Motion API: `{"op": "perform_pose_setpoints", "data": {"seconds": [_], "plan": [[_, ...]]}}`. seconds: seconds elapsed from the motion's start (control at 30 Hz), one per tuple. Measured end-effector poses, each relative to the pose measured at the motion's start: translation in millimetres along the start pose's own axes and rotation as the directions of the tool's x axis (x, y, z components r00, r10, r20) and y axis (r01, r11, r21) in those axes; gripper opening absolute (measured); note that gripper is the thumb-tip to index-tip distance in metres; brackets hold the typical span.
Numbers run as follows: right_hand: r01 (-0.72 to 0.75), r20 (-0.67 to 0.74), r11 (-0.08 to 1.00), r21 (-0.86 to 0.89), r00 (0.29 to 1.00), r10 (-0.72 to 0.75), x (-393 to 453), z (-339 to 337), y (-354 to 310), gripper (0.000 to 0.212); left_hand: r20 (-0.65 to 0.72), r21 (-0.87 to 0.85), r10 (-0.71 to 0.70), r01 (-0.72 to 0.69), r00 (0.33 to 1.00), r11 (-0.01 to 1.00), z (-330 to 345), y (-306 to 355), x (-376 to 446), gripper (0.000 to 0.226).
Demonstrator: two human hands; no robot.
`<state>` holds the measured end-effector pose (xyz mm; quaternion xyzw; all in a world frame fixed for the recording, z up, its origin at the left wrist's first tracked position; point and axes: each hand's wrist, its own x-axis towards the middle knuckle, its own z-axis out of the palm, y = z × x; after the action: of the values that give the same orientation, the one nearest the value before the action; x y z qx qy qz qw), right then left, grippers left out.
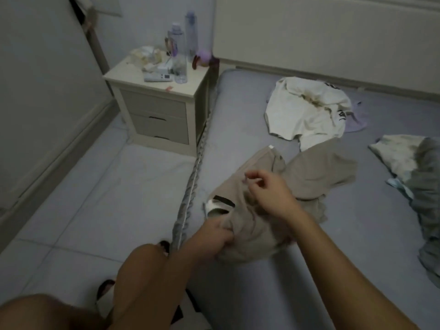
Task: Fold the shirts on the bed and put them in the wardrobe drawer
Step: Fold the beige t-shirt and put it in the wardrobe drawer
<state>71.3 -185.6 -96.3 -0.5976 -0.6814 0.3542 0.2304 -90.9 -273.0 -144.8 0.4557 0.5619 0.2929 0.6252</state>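
On the bed (273,282) — beige shirt (316,175) bunched, gripped by both hands (269,189)

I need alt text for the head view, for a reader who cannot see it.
Both hands, left and right, grip a crumpled beige shirt on a bed. A white shirt lies unfolded beyond it, and a nightstand stands left.

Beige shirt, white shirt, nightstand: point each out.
beige shirt (319,173), head view, on the flat upper right part of the cloth
white shirt (297,115), head view, on the middle of its body
nightstand (157,106), head view, on the upper drawer front
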Motion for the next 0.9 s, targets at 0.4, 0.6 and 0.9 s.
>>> {"op": "perform_pose_setpoints", "data": {"seconds": [0.4, 0.6, 0.9], "plan": [[0.476, 0.712, 0.737, -0.48, 0.702, 0.01, 61, 84, 25, 0.021, -0.484, 0.038, -0.001, 0.022, 0.875, 0.999, -71, -30, 2, 0.036], [0.123, -0.004, 0.977, 0.173, 0.992, -0.124, 51, -26, 23, 0.024, -0.711, -0.403, -0.145, -0.23, 0.688, 0.886, -78, -3, 18, 0.035], [0.253, -0.491, 0.869, 0.424, 0.871, -0.014, -24, -205, -33, 0.029, -0.529, 0.358, 0.614, -0.502, 0.586, 0.787, -54, 199, 13, 0.013]]}}
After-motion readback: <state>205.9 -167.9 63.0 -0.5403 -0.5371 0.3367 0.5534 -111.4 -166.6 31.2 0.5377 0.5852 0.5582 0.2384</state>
